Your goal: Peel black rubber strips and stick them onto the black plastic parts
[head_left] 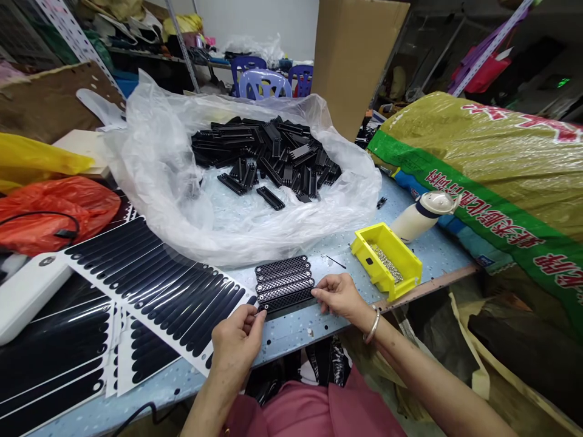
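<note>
Several black strips with a mesh pattern (285,280) lie side by side on the blue speckled table, a small round fitting showing at some of their ends. My left hand (239,337) is closed, thumb and forefinger together at the left end of the nearest strip. At that strip's right end, the bent fingers of my right hand (339,296) pinch close; the exact contact is partly hidden. A thin dark rod (336,262) lies beyond my right hand. Farther right stands a yellow bin (364,243) with small silvery metal pieces (387,264) inside.
Behind the strips, a clear plastic bag (228,237) lies spread open around a heap of black plastic parts (273,149). Sheets of long black stickers (168,285) cover the left side. A cream bottle (416,218) and a large printed sack (492,164) are at right.
</note>
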A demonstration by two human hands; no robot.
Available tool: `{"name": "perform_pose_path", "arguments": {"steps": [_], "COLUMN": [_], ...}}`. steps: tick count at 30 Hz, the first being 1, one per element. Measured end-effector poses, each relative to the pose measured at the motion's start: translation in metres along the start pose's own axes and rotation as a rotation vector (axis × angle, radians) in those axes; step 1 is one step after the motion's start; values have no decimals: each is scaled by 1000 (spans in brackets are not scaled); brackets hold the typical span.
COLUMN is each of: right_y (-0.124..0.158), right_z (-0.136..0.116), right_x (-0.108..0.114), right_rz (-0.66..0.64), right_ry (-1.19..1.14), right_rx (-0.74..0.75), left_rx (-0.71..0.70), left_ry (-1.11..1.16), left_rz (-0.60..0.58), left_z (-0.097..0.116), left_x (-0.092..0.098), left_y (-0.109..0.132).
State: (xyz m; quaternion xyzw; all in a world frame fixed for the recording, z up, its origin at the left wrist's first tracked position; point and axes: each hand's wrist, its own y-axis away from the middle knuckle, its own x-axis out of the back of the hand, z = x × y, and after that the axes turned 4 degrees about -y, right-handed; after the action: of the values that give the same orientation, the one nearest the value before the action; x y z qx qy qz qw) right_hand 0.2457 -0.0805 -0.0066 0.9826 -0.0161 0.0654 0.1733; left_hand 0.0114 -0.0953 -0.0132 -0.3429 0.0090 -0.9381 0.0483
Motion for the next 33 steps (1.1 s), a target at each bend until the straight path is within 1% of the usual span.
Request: {"name": "perform_pose_path", "arguments": {"steps": [2,5,11,15,20,26,29,31,33], "right_y": [-2,-5,-10,-11,-8,-6,-6,-7,-8], "right_z": [-2,-6,-8,-7,-7,-8,-8,-8,-8], "right_x": [4,8,11,10,8,9,9,9,9], "right_rz": [-51,-124,-195,-190,-176,-170,-172,-178,-186], "right_ry": [-90,-185,-248,-192,-149,-147,-150,-154,-159], "right_rx": [-53,-94,-132,-110,-91,-80,-74,-75,-79], "left_rx": [20,59,112,151,203,238,339,422,467], "left_ry": [17,50,95,153,240,207,288,389,488], "left_rz": [-19,-41,-90,-96,-124,-97,-166,-227,-273], "left_z": [-2,-5,-9,-9,-4,5,9,11,12], "left_x": [0,-2,-4,-4,-2,-4,-1,3,9], "left_y": [0,-1,-3,-2,-2,-6,-10,-13,-16]}}
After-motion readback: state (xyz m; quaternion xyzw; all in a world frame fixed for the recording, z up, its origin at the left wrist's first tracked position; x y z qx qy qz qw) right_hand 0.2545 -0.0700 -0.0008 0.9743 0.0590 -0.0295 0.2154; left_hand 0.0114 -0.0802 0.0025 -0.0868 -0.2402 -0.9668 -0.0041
